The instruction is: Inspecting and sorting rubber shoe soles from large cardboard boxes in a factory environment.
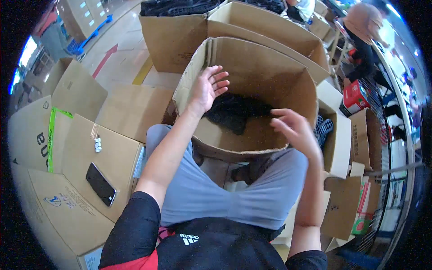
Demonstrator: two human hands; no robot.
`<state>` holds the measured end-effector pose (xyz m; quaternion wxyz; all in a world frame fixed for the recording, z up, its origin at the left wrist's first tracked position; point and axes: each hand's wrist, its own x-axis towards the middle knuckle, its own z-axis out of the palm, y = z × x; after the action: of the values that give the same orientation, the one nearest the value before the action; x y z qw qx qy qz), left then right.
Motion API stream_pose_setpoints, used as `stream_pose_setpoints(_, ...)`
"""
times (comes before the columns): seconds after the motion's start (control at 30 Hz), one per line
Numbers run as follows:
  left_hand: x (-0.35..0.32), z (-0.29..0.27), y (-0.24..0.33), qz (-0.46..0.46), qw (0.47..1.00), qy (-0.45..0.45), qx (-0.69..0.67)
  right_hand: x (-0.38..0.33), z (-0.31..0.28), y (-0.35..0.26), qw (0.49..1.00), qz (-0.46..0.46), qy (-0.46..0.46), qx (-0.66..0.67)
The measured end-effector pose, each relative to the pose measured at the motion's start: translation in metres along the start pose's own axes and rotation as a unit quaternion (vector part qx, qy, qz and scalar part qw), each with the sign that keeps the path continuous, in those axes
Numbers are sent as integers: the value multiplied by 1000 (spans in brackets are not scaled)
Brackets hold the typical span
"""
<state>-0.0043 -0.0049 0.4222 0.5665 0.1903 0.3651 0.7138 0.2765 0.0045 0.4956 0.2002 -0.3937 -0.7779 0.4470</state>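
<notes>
An open cardboard box [252,63] stands tilted toward me between my knees. A black bundle of cloth-like stuff [234,112] lies at its bottom. My left hand [208,87] hovers over the box's left side, palm open and fingers spread, holding nothing. My right hand [294,128] hangs over the box's front right rim, fingers loosely apart and empty, slightly blurred. Both hands are just above the black bundle without touching it.
A black phone [101,184] and a small white object [97,144] lie on flattened cardboard [112,157] at my left. More open boxes [180,36] stand behind. Another person [364,31] sits at the upper right beside a red package [355,96].
</notes>
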Motion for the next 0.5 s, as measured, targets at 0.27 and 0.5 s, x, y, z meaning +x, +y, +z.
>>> stream_pose_setpoints(0.27,37,-9,3,-46,996,72,-27,198,173,299,945,231,-73,-220)
stream_pose_setpoints(0.5,49,-27,-5,-32,986,18,164,212,230,443,987,86,-89,-103)
